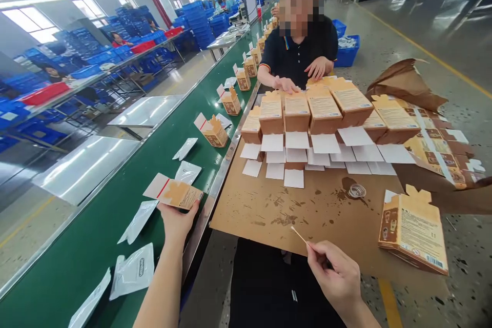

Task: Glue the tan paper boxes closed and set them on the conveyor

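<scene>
Cotton swab (300, 235), a thin pale stick with a small tapered tip, pinched between thumb and forefinger of the right hand (332, 274); the other fingers curl loosely behind. The tip points up and left, above a brown cardboard sheet (246, 220) blotched with dark stains, and does not clearly touch it. A small clear glass dish (356, 190) sits on the sheet beside a dark brown stain, well apart from the swab.

The left hand (177, 221) supports a tan printed paperboard carton (172, 192) from below, over the metal edge of a green conveyor belt (88, 230). Its thumb lies against the carton; the other fingers are hidden beneath. A white flap with a red stripe stands open at one end.

Smooth, silvery-white foil pouches (132, 271) lie on the belt, and more open cartons (215, 132) stand along it. Stacked cartons (323, 113) with white paper slips (294, 178) fill the far part of the sheet. A printed carton (413, 230) lies at its right corner. Opposite, a co-worker in a dark polo shirt (295, 56) rests both hands (285, 84) on the stack.
</scene>
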`<state>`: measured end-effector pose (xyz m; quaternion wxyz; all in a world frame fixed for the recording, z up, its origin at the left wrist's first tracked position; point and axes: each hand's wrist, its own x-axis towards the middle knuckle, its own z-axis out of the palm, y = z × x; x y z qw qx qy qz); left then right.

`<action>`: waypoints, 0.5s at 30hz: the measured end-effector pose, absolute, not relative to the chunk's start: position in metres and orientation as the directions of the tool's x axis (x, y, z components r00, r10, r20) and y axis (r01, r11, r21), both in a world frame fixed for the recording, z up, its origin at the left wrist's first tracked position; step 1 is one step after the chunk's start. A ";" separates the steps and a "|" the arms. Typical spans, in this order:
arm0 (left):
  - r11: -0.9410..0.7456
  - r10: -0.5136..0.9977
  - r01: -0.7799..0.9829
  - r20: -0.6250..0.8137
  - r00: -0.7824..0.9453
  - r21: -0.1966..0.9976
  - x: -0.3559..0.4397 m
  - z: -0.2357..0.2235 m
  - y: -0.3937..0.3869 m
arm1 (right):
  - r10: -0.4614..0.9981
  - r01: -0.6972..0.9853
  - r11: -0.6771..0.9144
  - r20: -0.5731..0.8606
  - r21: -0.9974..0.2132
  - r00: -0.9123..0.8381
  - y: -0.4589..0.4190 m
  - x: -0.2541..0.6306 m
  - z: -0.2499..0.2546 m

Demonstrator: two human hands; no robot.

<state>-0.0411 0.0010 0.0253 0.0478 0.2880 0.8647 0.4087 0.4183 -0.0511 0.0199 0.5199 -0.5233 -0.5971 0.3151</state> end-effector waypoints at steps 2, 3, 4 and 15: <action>0.517 0.541 0.495 0.181 -0.821 0.698 -0.036 0.025 0.005 | 0.950 0.289 0.246 0.289 -0.925 0.118 -0.049 0.417 0.022; 0.526 0.538 0.505 0.192 -0.820 0.684 -0.029 0.025 0.002 | 0.946 0.290 0.249 0.296 -0.924 0.131 -0.049 0.418 0.023; 0.520 0.526 0.516 0.221 -0.821 0.681 -0.021 0.024 -0.003 | 0.942 0.296 0.255 0.306 -0.921 0.141 -0.048 0.421 0.024; 0.044 0.798 0.388 0.202 -0.568 0.920 0.074 0.087 0.127 | 0.893 0.413 0.283 0.395 -0.866 0.217 -0.054 0.456 0.031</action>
